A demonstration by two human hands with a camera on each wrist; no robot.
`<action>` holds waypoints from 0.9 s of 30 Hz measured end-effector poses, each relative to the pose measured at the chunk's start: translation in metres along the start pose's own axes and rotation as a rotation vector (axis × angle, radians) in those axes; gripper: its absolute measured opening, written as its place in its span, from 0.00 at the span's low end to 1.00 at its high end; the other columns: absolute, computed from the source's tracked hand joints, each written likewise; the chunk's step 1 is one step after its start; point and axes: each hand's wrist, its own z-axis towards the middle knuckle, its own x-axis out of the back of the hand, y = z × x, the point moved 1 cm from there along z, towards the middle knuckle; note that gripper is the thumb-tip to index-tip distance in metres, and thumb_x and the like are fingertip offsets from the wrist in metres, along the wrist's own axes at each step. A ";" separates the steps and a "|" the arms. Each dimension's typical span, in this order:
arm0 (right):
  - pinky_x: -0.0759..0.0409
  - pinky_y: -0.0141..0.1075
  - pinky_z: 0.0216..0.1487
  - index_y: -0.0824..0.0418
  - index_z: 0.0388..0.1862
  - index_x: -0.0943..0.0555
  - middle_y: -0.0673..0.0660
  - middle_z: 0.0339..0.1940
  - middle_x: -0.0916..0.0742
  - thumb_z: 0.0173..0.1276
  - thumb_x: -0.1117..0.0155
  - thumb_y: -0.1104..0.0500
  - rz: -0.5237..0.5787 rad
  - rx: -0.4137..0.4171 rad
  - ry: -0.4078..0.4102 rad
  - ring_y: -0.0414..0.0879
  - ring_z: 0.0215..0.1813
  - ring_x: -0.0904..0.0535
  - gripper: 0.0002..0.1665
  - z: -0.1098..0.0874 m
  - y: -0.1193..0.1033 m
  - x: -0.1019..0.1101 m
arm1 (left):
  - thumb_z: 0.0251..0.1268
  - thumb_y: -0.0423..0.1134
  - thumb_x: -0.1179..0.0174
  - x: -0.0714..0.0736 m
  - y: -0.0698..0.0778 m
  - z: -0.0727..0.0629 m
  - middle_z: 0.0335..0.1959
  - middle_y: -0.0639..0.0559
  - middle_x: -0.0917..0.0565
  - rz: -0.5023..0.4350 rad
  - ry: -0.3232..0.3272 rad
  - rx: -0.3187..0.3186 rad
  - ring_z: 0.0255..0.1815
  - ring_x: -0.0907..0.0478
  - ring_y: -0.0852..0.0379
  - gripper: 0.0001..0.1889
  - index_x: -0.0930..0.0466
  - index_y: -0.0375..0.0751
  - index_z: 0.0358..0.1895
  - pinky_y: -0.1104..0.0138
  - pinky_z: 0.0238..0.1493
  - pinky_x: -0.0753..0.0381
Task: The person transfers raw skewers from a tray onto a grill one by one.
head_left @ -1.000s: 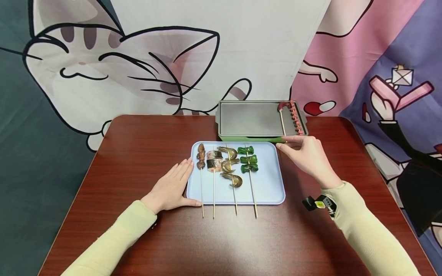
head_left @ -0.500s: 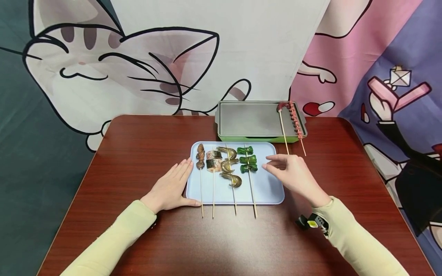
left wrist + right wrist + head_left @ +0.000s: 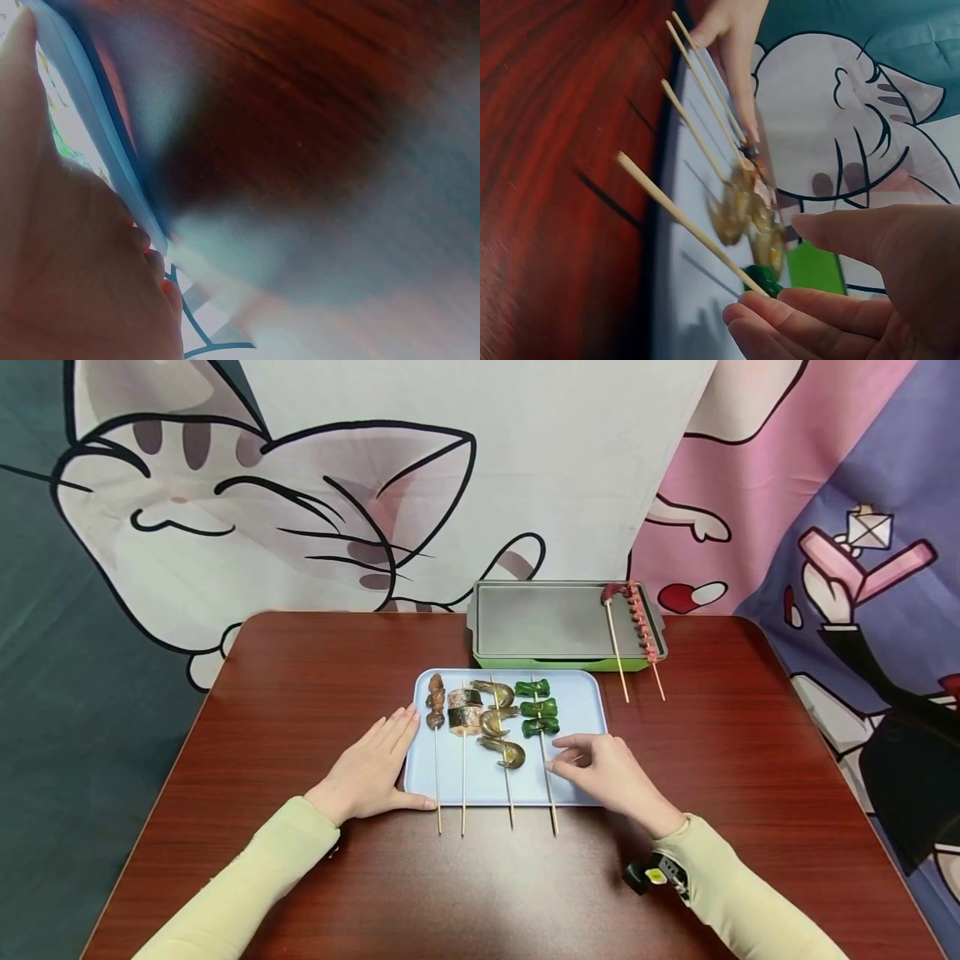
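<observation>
On a light blue tray (image 3: 585, 785) lie a brown meat skewer (image 3: 436, 697), a fish skewer (image 3: 465, 711), a shrimp skewer (image 3: 506, 753) and a green pepper skewer (image 3: 540, 708). My left hand (image 3: 375, 768) rests on the tray's left edge, fingers straight; the left wrist view shows it along the tray rim (image 3: 112, 135). Over the tray's right side is my right hand (image 3: 603, 768), beside the pepper skewer's stick. In the right wrist view, thumb and fingers (image 3: 802, 315) stand apart near that stick (image 3: 682, 217); whether they touch it I cannot tell.
Behind the tray stands a green grill box with a grey plate (image 3: 540, 618). A dark red skewer (image 3: 615, 627) and a pink beaded skewer (image 3: 643, 631) lie at its right end, sticks over the front edge. A cat-print cloth (image 3: 300, 510) hangs beyond the table (image 3: 300, 668).
My right hand has let go of the pink skewer at the grill and come down and left, to the pepper skewer. My left hand stays on the tray edge.
</observation>
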 end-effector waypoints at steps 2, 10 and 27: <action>0.17 0.36 0.36 0.69 0.54 0.15 0.49 0.32 0.10 0.64 0.24 0.56 0.023 -0.012 -0.016 0.41 0.34 0.13 0.24 -0.002 0.001 -0.005 | 0.52 0.80 0.41 0.002 0.001 0.000 0.81 0.33 0.49 -0.002 0.009 -0.004 0.81 0.51 0.39 0.67 0.48 0.24 0.78 0.51 0.78 0.50; 0.18 0.32 0.37 0.73 0.57 0.18 0.48 0.29 0.12 0.58 0.23 0.65 0.072 -0.028 -0.037 0.40 0.33 0.15 0.28 -0.003 0.005 -0.020 | 0.51 0.81 0.42 -0.001 0.000 0.000 0.81 0.33 0.49 -0.001 0.029 -0.012 0.80 0.50 0.39 0.67 0.47 0.24 0.78 0.51 0.78 0.49; 0.19 0.33 0.39 0.75 0.63 0.22 0.46 0.26 0.13 0.59 0.26 0.68 0.100 -0.064 -0.069 0.39 0.31 0.17 0.32 -0.001 0.010 -0.025 | 0.52 0.82 0.43 -0.002 -0.001 -0.001 0.80 0.32 0.48 -0.010 0.046 -0.020 0.80 0.49 0.38 0.67 0.46 0.23 0.77 0.50 0.77 0.47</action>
